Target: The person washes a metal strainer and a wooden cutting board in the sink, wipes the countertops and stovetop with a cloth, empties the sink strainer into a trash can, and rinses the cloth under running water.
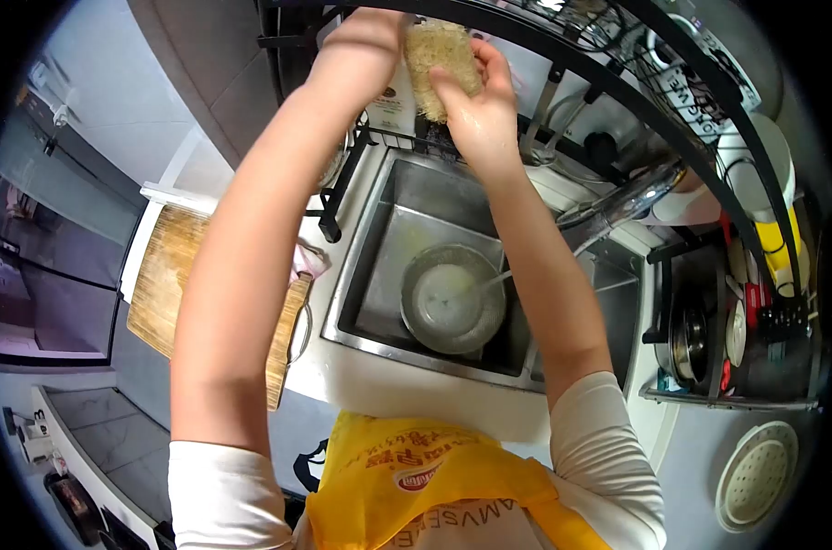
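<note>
My right hand (482,115) is closed around a pale, fibrous loofah scrubber (440,69), thumb on its front and fingers at its right edge. Just left of the scrubber is my left hand (365,32), raised to the black rack; its fingers are out of sight and the hand is slightly blurred. A white bottle or pack with dark print (393,108) stands behind and below the scrubber. Under my forearms, a round grey pan (453,337) sits in the steel sink (416,215), cloudy liquid in it and a thin handle pointing right.
The black metal dish rack (526,41) arches over the sink. A chrome faucet (627,197) is at the right. A wooden cutting board (164,266) lies on the left counter. Pots and utensils fill a side rack (737,399); a white colander (757,477) hangs below it.
</note>
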`<state>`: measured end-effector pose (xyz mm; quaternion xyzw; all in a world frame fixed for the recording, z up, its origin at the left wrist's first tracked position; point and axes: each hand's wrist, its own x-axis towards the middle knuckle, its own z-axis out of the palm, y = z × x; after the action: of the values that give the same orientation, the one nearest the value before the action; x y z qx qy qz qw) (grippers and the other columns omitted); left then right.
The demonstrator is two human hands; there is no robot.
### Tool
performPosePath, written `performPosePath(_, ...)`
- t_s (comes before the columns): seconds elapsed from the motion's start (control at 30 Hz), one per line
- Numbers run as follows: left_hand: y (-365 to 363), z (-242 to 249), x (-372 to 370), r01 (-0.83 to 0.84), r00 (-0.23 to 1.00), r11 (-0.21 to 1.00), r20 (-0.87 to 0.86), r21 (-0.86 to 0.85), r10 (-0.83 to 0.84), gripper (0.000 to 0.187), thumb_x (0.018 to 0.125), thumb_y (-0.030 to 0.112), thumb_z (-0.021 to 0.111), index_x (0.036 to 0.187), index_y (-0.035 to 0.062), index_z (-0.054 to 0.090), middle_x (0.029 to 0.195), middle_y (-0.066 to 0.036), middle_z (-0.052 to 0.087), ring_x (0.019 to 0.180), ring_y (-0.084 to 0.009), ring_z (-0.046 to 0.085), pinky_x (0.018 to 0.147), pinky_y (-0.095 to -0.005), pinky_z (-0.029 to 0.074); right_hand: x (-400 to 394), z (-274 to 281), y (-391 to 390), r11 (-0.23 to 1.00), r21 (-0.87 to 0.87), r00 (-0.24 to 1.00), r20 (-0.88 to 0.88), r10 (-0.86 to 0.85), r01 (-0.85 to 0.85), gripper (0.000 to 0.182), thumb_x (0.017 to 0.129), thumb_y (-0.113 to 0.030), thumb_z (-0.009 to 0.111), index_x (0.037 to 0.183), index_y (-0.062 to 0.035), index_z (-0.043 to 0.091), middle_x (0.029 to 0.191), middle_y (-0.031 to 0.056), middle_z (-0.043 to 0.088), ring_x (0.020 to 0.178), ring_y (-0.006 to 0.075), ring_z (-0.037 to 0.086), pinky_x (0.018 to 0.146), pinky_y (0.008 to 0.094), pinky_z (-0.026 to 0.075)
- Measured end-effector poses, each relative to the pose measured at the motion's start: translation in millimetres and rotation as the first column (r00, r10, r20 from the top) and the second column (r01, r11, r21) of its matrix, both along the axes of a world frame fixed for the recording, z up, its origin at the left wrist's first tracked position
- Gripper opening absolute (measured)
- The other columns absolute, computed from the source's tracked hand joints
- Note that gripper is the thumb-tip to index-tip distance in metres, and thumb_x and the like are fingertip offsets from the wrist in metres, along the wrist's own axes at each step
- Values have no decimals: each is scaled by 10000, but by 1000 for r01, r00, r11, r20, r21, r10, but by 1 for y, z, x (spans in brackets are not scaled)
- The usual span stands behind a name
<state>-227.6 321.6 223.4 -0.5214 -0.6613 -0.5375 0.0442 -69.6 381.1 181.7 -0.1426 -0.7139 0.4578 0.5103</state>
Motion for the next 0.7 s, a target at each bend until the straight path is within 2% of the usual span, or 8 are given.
performPosePath(0.07, -15, -17, 2, -293, 702, 948, -646, 121, 300, 487, 864, 11, 467, 1344, -53, 409, 1328, -282, 475, 1239, -399, 469, 1044, -383, 389, 16, -20, 2, 999, 6, 995, -89, 39, -39, 518, 824, -123, 713, 1264, 1, 469, 1157, 131, 603, 1043, 206, 601, 890, 335, 490)
performPosePath(0.2, -65, -58, 82, -108, 888, 954, -404, 280, 219, 497, 806, -71, 536, 1293, -33, 448, 1310, -263, 469, 1237, -418, 458, 1033, -399, 393, 120, -109, -28, 950, -268, 952, 212, 221, -161, 615, 819, -138, 703, 1352, -31, 415, 1283, 140, 537, 1167, 234, 541, 971, 370, 456)
performPosePath(0.3, -107, -212, 137, 37, 998, 971, -38, -234, -47, 599, 796, -14, 593, 1364, -27, 402, 1343, -278, 444, 1265, -435, 428, 1060, -449, 366, 210, -271, -35, 859, -509, 722, 615, 318, 55, 634, 832, -257, 668, 1379, -42, 430, 1343, 196, 497, 1219, 314, 521, 993, 394, 440)
performPosePath(0.37, -112, -298, 169, -22, 996, 543, -68, -839, -65, 892, 829, 161, 682, 1483, -32, 107, 1425, -298, 357, 1319, -417, 382, 1114, -439, 326, 229, -278, -33, 913, -376, 397, 871, 289, 159, 606, 850, -196, 629, 1398, -48, 415, 1302, 201, 549, 1122, 329, 593, 948, 393, 470)
performPosePath(0.43, -99, -381, 161, 309, 944, 133, 321, -942, 79, 1047, 864, 272, 657, 1488, -14, -133, 1331, -344, 455, 1202, -412, 517, 1011, -399, 433, 237, -330, -32, 977, -143, 95, 987, 129, 156, 598, 860, -191, 612, 1403, -42, 411, 1255, 220, 571, 1103, 341, 602, 923, 393, 484)
performPosePath(0.53, -91, -420, 163, 390, 916, 148, 399, -909, 42, 861, 800, 114, 663, 1455, -25, 121, 1150, -340, 581, 1112, -406, 584, 926, -415, 482, 214, -373, -30, 975, 216, -319, 928, -192, 42, 514, 884, -188, 573, 1368, -64, 455, 1119, 222, 621, 1040, 335, 623, 832, 397, 522)
performPosePath(0.67, -76, -399, 164, 337, 929, 106, 348, -936, 124, 656, 803, 105, 619, 1360, 4, 289, 1170, -278, 606, 1109, -392, 600, 945, -431, 484, 175, -445, 25, 951, 282, -156, 941, -300, -129, 281, 869, -172, 593, 1098, -10, 569, 843, 124, 647, 803, 263, 648, 708, 372, 520)
performPosePath(0.7, -76, -397, 161, 330, 934, 119, 342, -936, 102, 657, 807, 114, 616, 1367, 12, 289, 1147, -270, 620, 1090, -385, 613, 930, -431, 493, 151, -439, 22, 954, 268, 172, 954, -244, -134, 255, 863, -167, 598, 1069, -17, 583, 828, 118, 641, 792, 261, 645, 697, 375, 513)
